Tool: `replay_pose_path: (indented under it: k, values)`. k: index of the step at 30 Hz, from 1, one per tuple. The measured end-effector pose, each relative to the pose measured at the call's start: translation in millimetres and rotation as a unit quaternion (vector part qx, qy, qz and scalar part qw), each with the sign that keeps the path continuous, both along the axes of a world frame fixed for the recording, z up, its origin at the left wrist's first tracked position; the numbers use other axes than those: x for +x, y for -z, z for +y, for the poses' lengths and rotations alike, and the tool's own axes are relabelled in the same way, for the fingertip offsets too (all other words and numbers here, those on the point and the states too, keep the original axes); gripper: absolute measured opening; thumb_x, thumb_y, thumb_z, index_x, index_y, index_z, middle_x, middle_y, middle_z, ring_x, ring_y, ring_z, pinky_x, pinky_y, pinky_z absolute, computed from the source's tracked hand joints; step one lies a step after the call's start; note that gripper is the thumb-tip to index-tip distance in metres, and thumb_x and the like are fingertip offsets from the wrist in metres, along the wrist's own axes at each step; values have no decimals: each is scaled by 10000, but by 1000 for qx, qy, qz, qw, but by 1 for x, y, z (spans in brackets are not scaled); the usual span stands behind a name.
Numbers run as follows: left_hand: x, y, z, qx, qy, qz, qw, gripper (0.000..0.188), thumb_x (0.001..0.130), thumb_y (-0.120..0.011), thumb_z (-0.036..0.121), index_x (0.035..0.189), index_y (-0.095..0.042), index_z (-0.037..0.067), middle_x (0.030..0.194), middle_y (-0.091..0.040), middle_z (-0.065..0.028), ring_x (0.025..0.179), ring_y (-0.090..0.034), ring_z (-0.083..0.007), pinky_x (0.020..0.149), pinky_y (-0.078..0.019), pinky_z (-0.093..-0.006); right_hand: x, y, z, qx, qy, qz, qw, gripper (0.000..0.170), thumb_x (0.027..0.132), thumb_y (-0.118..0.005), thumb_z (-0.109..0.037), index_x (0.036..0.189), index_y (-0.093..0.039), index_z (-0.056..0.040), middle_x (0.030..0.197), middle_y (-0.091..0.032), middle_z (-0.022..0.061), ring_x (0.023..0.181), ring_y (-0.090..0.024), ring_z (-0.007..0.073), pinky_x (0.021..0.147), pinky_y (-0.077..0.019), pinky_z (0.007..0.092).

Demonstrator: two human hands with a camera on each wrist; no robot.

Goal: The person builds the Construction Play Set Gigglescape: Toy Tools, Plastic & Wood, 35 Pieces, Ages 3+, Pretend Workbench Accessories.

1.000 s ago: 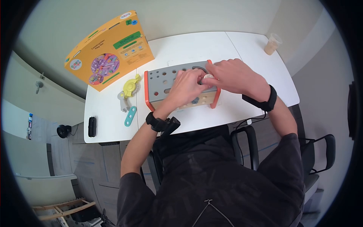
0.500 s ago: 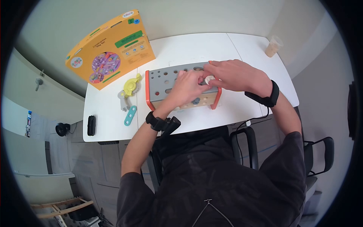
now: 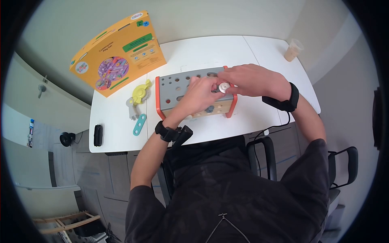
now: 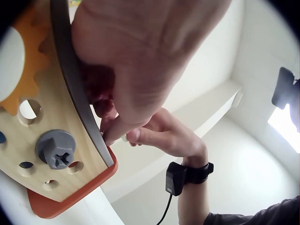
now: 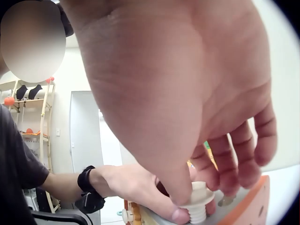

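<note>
A white toy bolt [image 5: 198, 216] with a threaded shaft and wide collar stands over the grey top of a toy workbench [image 3: 172, 87] near its right end. My right hand [image 3: 253, 81] pinches the bolt's head, the thumb on its near side and the other fingers spread beyond. Lower down, my left hand [image 3: 198, 95] holds the bolt by the shaft, thumb and a fingertip on either side of the threads. A grey bolt [image 4: 56, 149] sits in a hole of the workbench's wooden front, beside an orange gear [image 4: 35, 61].
Left of the workbench lie a yellow and grey toy piece [image 3: 139, 94] and a teal strip with holes [image 3: 139, 124]. Behind them stands an orange box [image 3: 117, 52]. A black case [image 3: 98, 135] is at the table's left edge, a plastic cup [image 3: 293, 50] at the back right.
My right fingers and thumb have shifted around the bolt, so its white head shows more fully. The left hand stays nearly where it was on the workbench.
</note>
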State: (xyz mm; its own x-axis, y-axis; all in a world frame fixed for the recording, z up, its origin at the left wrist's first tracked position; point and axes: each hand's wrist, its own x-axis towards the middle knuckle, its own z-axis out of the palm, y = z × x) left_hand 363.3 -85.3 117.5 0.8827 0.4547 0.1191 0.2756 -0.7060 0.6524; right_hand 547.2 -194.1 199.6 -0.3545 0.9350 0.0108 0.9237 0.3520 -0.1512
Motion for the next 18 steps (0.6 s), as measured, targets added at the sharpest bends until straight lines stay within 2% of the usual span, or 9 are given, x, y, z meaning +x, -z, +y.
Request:
replay_pose_path:
  k: [3, 6, 8, 9, 10, 12, 13, 15, 18]
  values:
    - [0, -7, -5, 4, 0, -6, 1000, 336, 897, -827, 349, 1056, -768, 59, 827, -672, -70, 802, -574, -230, 960, -381, -362, -25, -24, 7, -168, 116, -168, 964, 305, 1018, -620, -355, 1219, -692, -138, 1006, -742, 121, 909, -735, 348, 789, -576, 465]
    - [5, 2, -6, -6, -18, -32, 999, 343, 891, -841, 330, 1064, -762, 45, 787, -642, -70, 750, -566, -220, 935, -421, -369, -28, -17, 13, -204, 122, -257, 937, 270, 1005, -633, -296, 1217, -671, -134, 1014, -743, 121, 915, -736, 346, 793, -575, 463]
    - [5, 9, -3, -14, -24, -58, 998, 354, 888, -847, 318, 1059, -756, 21, 770, -640, -80, 721, -579, -229, 907, -454, -372, -14, -9, 2, -73, 86, -113, 987, 239, 1014, -616, -284, 1186, -670, -127, 937, -739, 120, 855, -739, 346, 753, -578, 468]
    - [5, 11, -2, -17, -20, -76, 997, 360, 887, -850, 313, 1049, -750, 7, 763, -645, -83, 710, -590, -235, 897, -469, -374, -7, -4, -3, -8, 67, -38, 997, 226, 1019, -608, -279, 1171, -669, -124, 898, -737, 120, 824, -740, 346, 732, -579, 470]
    - [5, 12, -2, -19, -16, -93, 995, 366, 886, -853, 307, 1039, -744, -7, 756, -649, -87, 699, -601, -242, 887, -483, -376, -5, 0, -3, -9, 44, -26, 999, 226, 1030, -608, -293, 1169, -653, -120, 870, -726, 112, 804, -727, 346, 712, -566, 465]
    - [4, 2, -4, -35, -33, -30, 998, 376, 891, -848, 300, 1031, -732, -28, 775, -681, -92, 725, -629, -254, 900, -493, -382, -1, 7, 1, -8, -2, 0, 1000, 237, 1051, -609, -321, 1165, -621, -113, 813, -702, 96, 764, -703, 346, 671, -540, 455]
    - [4, -2, -4, -43, -42, 2, 998, 381, 893, -845, 297, 1028, -725, -39, 784, -697, -94, 738, -643, -260, 907, -498, -385, -2, 10, 2, 2, 9, -19, 1000, 246, 1055, -604, -330, 1160, -622, -108, 817, -702, 101, 767, -704, 347, 672, -541, 456]
    - [3, -2, -4, -44, -42, -13, 998, 378, 892, -846, 310, 1024, -728, -24, 767, -688, -83, 743, -642, -250, 918, -484, -384, -9, 14, 0, 21, 31, -57, 998, 267, 1063, -592, -348, 1150, -623, -97, 824, -702, 110, 772, -705, 350, 674, -542, 457]
    - [4, 1, -12, -30, -37, -54, 997, 371, 897, -841, 326, 1040, -734, 0, 746, -647, -70, 736, -609, -235, 960, -441, -375, -30, 1, 3, -57, 115, -158, 979, 285, 1078, -568, -367, 1134, -631, -94, 808, -700, 107, 768, -706, 352, 678, -546, 458]
